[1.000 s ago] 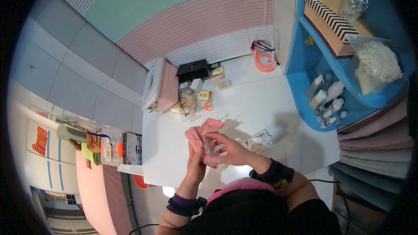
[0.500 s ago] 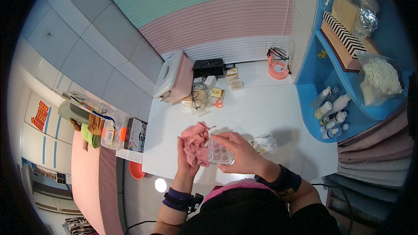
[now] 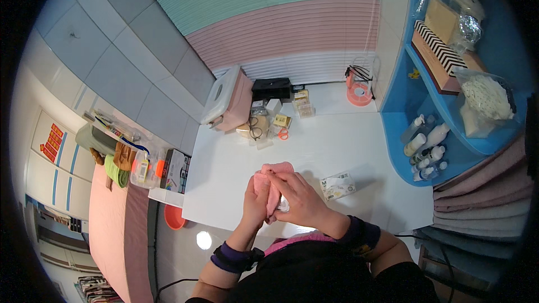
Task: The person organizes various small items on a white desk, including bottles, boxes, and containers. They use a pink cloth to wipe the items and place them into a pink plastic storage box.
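Observation:
Both hands meet over the near middle of the white table point(image 3: 219, 163). My left hand point(image 3: 255, 202) is closed on a pink cloth point(image 3: 277, 167), which is folded up between the two hands. With its fingers pressed onto the cloth, my right hand point(image 3: 303, 199) grips a small clear plastic box point(image 3: 283, 205). Cloth and fingers cover most of the box, so only a shiny corner shows. On the table to the right of my right hand lies a white printed packet point(image 3: 338, 186).
At the back stand a pink storage box with a white lid point(image 3: 230, 98), a black case point(image 3: 271, 88), orange-handled scissors point(image 3: 283, 134) and several small boxes. A pink round-based stand point(image 3: 359, 95) is at the back right. Blue shelves point(image 3: 393, 129) with bottles border the right side.
The cloth, spread loosely in my left hand before, is now wrapped against the clear box. My hands have come together, and the right fingers have moved onto the cloth.

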`<state>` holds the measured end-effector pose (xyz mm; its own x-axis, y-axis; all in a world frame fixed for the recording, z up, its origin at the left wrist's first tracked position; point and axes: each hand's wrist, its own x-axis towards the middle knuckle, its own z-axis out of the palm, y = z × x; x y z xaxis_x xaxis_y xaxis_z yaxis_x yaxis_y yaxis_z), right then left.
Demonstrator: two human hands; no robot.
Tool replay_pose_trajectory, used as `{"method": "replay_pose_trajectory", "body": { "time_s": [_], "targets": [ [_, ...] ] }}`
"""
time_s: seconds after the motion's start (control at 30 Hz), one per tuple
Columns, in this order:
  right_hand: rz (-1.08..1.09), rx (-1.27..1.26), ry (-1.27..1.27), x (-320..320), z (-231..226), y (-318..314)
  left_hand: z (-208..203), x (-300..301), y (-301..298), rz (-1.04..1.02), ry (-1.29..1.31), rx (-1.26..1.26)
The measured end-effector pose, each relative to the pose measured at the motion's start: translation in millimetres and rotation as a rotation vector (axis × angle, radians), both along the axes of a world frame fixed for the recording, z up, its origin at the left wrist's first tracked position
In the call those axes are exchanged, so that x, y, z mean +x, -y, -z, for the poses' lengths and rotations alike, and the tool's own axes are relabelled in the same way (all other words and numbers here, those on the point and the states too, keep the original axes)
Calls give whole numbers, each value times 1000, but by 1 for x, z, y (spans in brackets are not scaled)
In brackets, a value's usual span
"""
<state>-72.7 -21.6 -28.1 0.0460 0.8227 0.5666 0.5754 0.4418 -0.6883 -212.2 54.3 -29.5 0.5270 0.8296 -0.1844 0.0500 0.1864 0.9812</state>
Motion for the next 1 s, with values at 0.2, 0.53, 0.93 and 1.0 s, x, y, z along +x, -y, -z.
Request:
{"method": "replay_pose_trajectory", "body": {
  "time_s": [0.2, 0.53, 0.93, 1.0],
  "targets": [
    [-175, -109, -267, 9, 3, 1, 9, -3, -4, -29, 137, -290],
    [-321, -340, -1003, 24, 45, -4, -3, -6, 4, -79, -165, 868],
    [-419, -317, -824, -2, 57, 6, -15, 13, -11, 216, -320, 800],
    [-521, -441, -840, -2, 48, 10, -10, 14, -14, 126, -402, 608]
  ]
}}
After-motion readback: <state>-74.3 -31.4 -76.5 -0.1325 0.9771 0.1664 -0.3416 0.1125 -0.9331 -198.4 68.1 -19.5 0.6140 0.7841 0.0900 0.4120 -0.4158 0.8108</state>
